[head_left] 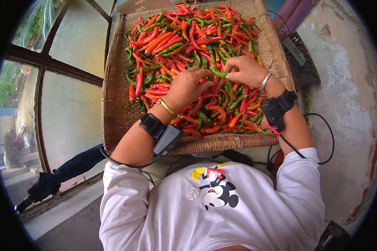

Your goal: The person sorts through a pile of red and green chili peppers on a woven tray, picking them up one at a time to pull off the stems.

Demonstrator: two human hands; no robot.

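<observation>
A wide woven basket point(274, 39) holds a thick layer of chili peppers point(171, 44), mostly red, with green and orange ones among them. Over the middle of the pile, my right hand point(248, 73) pinches a green chili pepper point(217, 72) at one end between thumb and fingers. My left hand point(184, 88) is just to the left, its fingers curled and bent in towards the same pepper. Red peppers show by its fingertips, and what lies between them is partly hidden. Both hands are low, close to the peppers.
A framed window point(75, 98) runs along the left, and a worn plaster wall point(339, 92) stands at the right. A dark folded umbrella point(71, 169) leans at the lower left. Cables point(331, 140) hang from the wrist devices. A black item point(301, 58) sits beside the basket.
</observation>
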